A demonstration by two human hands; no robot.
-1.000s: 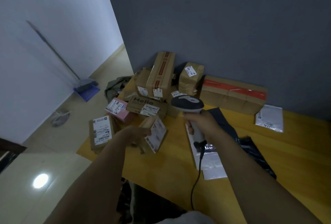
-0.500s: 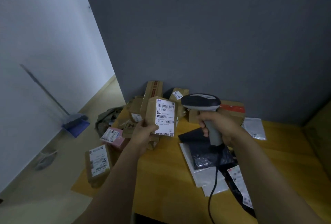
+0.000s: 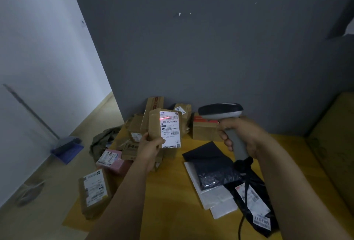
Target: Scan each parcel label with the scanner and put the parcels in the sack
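Note:
My left hand (image 3: 150,148) holds a small brown parcel (image 3: 164,127) upright above the yellow table (image 3: 172,201), its white label facing me. A red scan line glows across the barcode at the top of that label. To the right of the parcel, my right hand (image 3: 239,134) grips the handle of the grey scanner (image 3: 220,111), its dark head pointing left at the label. The scanner's black cable hangs down to the table. A heap of brown cardboard parcels (image 3: 155,105) lies behind, against the grey wall. An olive sack (image 3: 103,140) slumps past the table's left edge.
A pink parcel (image 3: 113,161) and a brown labelled parcel (image 3: 94,191) sit near the table's left edge. Black and clear plastic mailers (image 3: 220,178) lie under my right arm. A red-taped box (image 3: 203,128) stands at the back. A broom and blue dustpan (image 3: 67,147) lean at the white wall.
My left hand lifted the small parcel off the table and turned its label upright toward me. The scanner rose level with it, and a red scan line now shows on the barcode.

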